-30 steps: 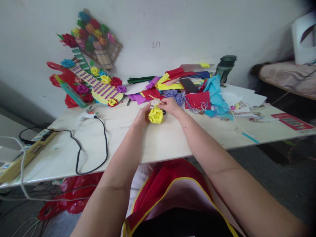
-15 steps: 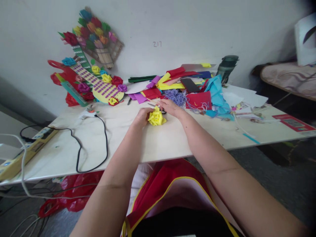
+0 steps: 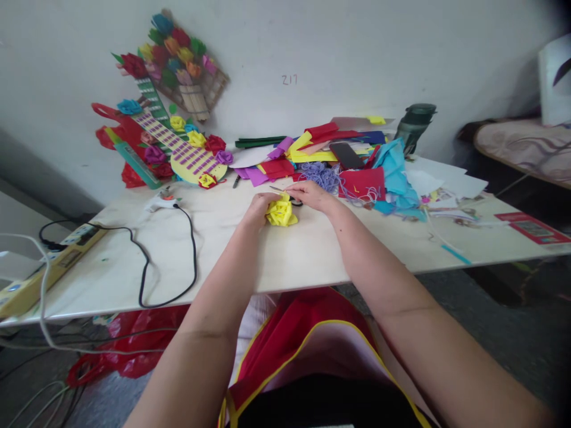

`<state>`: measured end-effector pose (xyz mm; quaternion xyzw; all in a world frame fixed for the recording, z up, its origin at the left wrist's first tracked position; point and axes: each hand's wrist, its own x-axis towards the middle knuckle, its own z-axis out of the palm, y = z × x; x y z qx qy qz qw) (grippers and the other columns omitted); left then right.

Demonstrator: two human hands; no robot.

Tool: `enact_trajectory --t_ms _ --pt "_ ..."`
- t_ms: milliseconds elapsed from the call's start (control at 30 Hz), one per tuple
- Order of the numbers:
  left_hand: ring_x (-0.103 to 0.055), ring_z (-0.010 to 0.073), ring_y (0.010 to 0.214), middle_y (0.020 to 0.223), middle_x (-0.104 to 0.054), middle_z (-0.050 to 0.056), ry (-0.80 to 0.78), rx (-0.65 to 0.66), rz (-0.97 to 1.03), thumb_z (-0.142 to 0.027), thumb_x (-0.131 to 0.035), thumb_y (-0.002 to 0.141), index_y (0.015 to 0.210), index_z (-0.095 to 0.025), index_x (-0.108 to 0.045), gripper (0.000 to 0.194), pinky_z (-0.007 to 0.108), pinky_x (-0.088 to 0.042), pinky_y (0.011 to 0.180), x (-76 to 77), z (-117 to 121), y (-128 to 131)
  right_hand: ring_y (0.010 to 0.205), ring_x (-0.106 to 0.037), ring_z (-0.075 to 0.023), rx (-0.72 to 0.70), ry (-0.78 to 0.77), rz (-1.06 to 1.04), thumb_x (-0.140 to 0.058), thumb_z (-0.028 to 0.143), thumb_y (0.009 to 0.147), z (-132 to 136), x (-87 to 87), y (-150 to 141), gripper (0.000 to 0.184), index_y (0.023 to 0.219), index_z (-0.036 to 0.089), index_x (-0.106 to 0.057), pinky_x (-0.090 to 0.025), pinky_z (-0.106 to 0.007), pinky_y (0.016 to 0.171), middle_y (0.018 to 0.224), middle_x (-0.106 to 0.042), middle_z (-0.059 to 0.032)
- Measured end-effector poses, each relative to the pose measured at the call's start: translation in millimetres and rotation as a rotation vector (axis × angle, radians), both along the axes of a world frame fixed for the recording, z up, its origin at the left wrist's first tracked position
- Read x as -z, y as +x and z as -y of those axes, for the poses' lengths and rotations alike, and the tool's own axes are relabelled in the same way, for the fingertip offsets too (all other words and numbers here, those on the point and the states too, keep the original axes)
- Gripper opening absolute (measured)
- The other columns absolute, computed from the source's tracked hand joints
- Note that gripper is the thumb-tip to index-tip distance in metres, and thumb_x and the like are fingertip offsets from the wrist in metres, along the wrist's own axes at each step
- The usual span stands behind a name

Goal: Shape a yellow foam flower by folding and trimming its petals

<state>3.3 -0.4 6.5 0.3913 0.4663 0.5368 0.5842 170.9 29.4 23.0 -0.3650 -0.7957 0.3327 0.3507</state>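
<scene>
A yellow crepe-paper flower (image 3: 282,213) with ruffled petals is just above the table's middle. My left hand (image 3: 261,209) is closed on its left side, and the fingertips are partly hidden behind the petals. My right hand (image 3: 311,195) is at the flower's upper right, with its fingers pinched together around a pair of scissors (image 3: 296,203). Their black handle shows beneath this hand, while a thin blade points left above the flower. The fingers cover the middle of the scissors.
Coloured paper (image 3: 321,139), purple yarn (image 3: 319,175) and a phone (image 3: 346,156) are heaped at the back. A dark green bottle (image 3: 414,128) stands behind. On the left are a flower-decorated paper guitar (image 3: 196,163), a black cable (image 3: 145,261) and a yellow power strip (image 3: 53,273).
The flower has tilted slightly in my left hand. My right hand has shifted a little with the scissors, its fingers more bent. The whole view has moved slightly.
</scene>
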Motion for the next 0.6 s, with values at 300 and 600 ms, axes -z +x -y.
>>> enact_trajectory --t_ms 300,600 --pt "-0.063 0.0209 0.057 0.062 -0.067 0.008 -0.001 0.047 0.024 -0.024 -0.07 0.053 0.068 -0.013 -0.064 0.019 0.034 -0.053 0.06 -1.0 0 -2 0.065 -0.057 -0.0113 0.003 -0.016 -0.037 -0.061 0.026 0.077 0 2.8 -2 0.025 0.094 0.019 -0.078 -0.048 -0.025 0.068 0.083 -0.075 -0.0031" --pt "-0.064 0.0214 0.056 0.061 -0.067 0.009 -0.019 0.057 0.027 -0.023 -0.07 0.055 0.07 -0.013 -0.063 0.019 0.034 -0.053 0.061 3.0 -3 -5 0.068 -0.058 -0.0114 -0.023 0.019 0.004 -0.058 0.023 0.08 -7 11.3 -2 0.03 0.103 0.021 -0.076 -0.047 -0.024 0.068 0.081 -0.074 -0.0015"
